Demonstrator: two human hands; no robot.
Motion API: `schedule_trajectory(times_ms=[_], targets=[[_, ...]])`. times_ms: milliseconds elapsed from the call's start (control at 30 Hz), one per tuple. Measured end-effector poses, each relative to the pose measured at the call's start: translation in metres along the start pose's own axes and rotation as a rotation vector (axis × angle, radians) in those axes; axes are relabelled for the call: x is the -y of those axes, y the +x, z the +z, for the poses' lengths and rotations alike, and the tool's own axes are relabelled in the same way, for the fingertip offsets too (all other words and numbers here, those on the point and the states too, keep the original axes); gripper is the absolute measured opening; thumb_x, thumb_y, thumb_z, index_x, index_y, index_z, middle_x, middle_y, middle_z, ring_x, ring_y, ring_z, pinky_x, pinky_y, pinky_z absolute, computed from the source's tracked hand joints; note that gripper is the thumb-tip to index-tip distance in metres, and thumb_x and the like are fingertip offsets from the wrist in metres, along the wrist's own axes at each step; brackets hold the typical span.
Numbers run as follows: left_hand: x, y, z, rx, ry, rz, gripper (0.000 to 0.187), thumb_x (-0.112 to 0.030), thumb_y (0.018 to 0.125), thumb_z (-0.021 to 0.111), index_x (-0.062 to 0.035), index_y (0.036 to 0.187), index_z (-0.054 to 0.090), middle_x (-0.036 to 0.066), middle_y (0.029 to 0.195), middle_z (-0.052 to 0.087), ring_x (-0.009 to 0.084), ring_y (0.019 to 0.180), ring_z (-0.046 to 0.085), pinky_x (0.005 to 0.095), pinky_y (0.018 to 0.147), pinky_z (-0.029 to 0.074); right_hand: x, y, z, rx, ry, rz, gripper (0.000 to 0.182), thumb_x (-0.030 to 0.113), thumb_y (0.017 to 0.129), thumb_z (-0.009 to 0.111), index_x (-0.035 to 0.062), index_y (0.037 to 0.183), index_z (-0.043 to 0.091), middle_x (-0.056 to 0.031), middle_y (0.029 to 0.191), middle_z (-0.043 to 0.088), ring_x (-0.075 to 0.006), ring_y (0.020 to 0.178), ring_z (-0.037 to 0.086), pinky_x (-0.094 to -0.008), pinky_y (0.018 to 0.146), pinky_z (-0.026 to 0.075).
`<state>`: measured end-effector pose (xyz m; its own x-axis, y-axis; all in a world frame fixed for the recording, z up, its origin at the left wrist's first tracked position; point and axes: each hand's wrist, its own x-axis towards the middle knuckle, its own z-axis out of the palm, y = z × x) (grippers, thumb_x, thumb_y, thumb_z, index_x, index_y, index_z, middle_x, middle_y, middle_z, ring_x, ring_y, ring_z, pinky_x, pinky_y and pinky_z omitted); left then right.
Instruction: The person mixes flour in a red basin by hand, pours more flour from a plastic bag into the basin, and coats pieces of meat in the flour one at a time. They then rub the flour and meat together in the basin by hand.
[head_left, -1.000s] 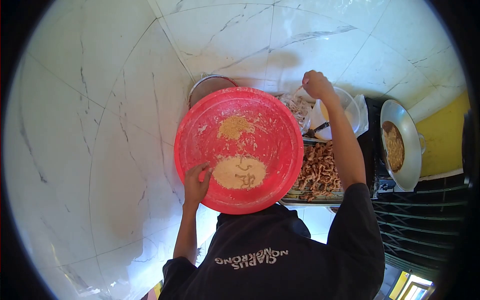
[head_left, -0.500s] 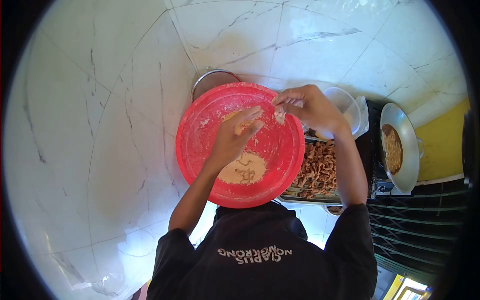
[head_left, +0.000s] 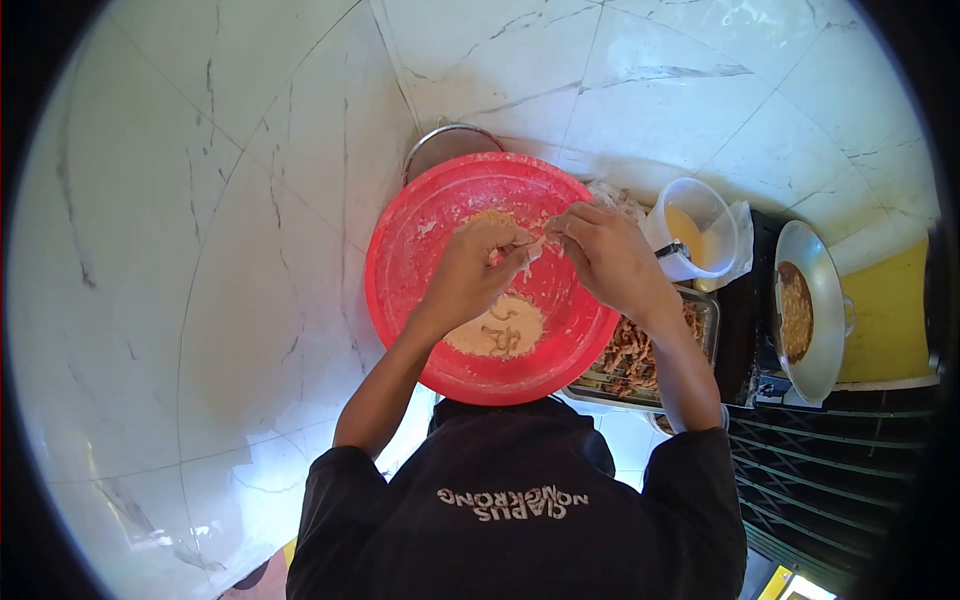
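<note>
From my remote seat, going left to right: white marbled floor tiles (head_left: 200, 250), then a round red tray (head_left: 410, 290) carrying a mound of pale crumbs (head_left: 497, 332) at its six o'clock. Over the tray's centre, the left hand (head_left: 470, 275) and right hand (head_left: 605, 260) meet, fingertips pinching a small pale strip (head_left: 532, 246) between them. At three o'clock sit a metal tray of coated pieces (head_left: 640, 355), a clear jug of yellow liquid (head_left: 697, 235) and a pan (head_left: 800, 310). The damp strip could tear or slip from the pinch. The dark shirt's white lettering (head_left: 512, 503) appears upside down; I cannot read it surely.
</note>
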<state>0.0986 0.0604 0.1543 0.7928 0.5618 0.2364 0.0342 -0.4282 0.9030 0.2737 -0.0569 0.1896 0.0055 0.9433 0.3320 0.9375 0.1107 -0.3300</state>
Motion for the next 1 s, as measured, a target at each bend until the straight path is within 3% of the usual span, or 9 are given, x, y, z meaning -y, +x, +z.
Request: schedule_trajectory(times_ms=[200, 400, 500, 600, 633, 700, 800, 933, 1000], targets=[[0.014, -0.008, -0.004, -0.027, 0.149, -0.001, 0.014, -0.014, 0.091, 0.07, -0.0008, 0.092, 0.07, 0.008, 0.076, 0.065, 0.0181, 0.073, 0.054, 0.0341, 0.068, 0.044, 0.008, -0.002, 0.032, -0.128, -0.029, 0.09, 0.015, 0.006, 0.085, 0.063, 0.0036, 0.098, 0.069, -0.0121, 0.091, 0.065, -0.0317, 0.088, 0.064, -0.0435, 0.073, 0.05], [0.026, -0.024, 0.0, -0.017, 0.162, -0.059, 0.015, -0.015, 0.093, 0.069, -0.0005, 0.094, 0.07, 0.008, 0.075, 0.064, 0.0167, 0.072, 0.054, 0.0327, 0.067, 0.044, 0.009, -0.017, 0.074, -0.261, -0.003, 0.198, 0.015, 0.004, 0.086, 0.062, 0.0016, 0.099, 0.069, -0.0127, 0.089, 0.066, -0.034, 0.088, 0.064, -0.0457, 0.077, 0.051], [0.035, -0.035, -0.001, -0.048, 0.062, -0.083, 0.016, -0.014, 0.096, 0.066, 0.0006, 0.094, 0.071, 0.005, 0.073, 0.063, 0.0122, 0.066, 0.056, 0.0291, 0.063, 0.045, -0.017, -0.029, 0.093, -0.339, 0.008, 0.436, 0.016, 0.006, 0.088, 0.063, 0.0001, 0.1, 0.07, -0.0168, 0.091, 0.068, -0.0364, 0.089, 0.065, -0.0468, 0.079, 0.052], [0.039, -0.044, -0.013, -0.014, -0.093, -0.278, 0.018, -0.014, 0.099, 0.063, 0.0023, 0.094, 0.071, 0.002, 0.073, 0.063, 0.0079, 0.063, 0.057, 0.0261, 0.06, 0.046, -0.023, -0.046, 0.111, -0.14, 0.511, 0.603, 0.016, 0.01, 0.091, 0.065, -0.0004, 0.101, 0.071, -0.0227, 0.094, 0.069, -0.0375, 0.089, 0.068, -0.0447, 0.075, 0.053], [0.039, -0.045, -0.016, 0.022, -0.146, -0.371, 0.019, -0.013, 0.1, 0.062, 0.0028, 0.094, 0.071, 0.001, 0.073, 0.063, 0.0065, 0.062, 0.057, 0.0252, 0.059, 0.046, -0.025, -0.054, 0.123, -0.038, 0.528, 0.566, 0.016, 0.011, 0.091, 0.065, 0.0, 0.101, 0.072, -0.024, 0.095, 0.069, -0.0369, 0.089, 0.068, -0.0435, 0.074, 0.053], [0.045, -0.047, -0.018, 0.048, -0.132, -0.354, 0.02, -0.014, 0.1, 0.061, 0.0034, 0.096, 0.071, 0.002, 0.075, 0.066, 0.0067, 0.068, 0.06, 0.0254, 0.064, 0.048, -0.026, -0.064, 0.143, 0.162, 0.558, 0.483, 0.016, 0.013, 0.093, 0.066, 0.0007, 0.1, 0.073, -0.0266, 0.096, 0.068, -0.0358, 0.089, 0.07, -0.0411, 0.072, 0.054], [0.052, -0.048, -0.019, 0.079, -0.169, -0.347, 0.021, -0.015, 0.101, 0.061, 0.0031, 0.1, 0.072, 0.003, 0.082, 0.07, 0.0069, 0.076, 0.062, 0.0252, 0.071, 0.05, -0.02, -0.065, 0.147, 0.062, 0.445, 0.359, 0.019, 0.014, 0.092, 0.067, 0.0012, 0.105, 0.072, -0.0245, 0.101, 0.069, -0.0342, 0.089, 0.071, -0.0384, 0.07, 0.055], [0.049, -0.047, -0.013, 0.088, -0.316, -0.336, 0.022, -0.017, 0.101, 0.062, 0.0017, 0.103, 0.074, 0.003, 0.09, 0.073, 0.0071, 0.085, 0.063, 0.0255, 0.079, 0.05, 0.008, -0.041, 0.099, -0.073, 0.692, 0.288, 0.022, 0.011, 0.089, 0.07, 0.0017, 0.11, 0.07, -0.0195, 0.102, 0.071, -0.0345, 0.088, 0.07, -0.0389, 0.073, 0.056], [0.051, -0.045, -0.007, 0.082, -0.361, -0.34, 0.02, -0.014, 0.1, 0.063, 0.0022, 0.103, 0.074, 0.002, 0.087, 0.071, 0.0056, 0.081, 0.061, 0.0244, 0.074, 0.049, 0.014, -0.036, 0.089, -0.136, 0.717, 0.168, 0.024, 0.008, 0.088, 0.071, 0.002, 0.111, 0.07, -0.0168, 0.102, 0.072, -0.0343, 0.088, 0.07, -0.0395, 0.075, 0.057]])
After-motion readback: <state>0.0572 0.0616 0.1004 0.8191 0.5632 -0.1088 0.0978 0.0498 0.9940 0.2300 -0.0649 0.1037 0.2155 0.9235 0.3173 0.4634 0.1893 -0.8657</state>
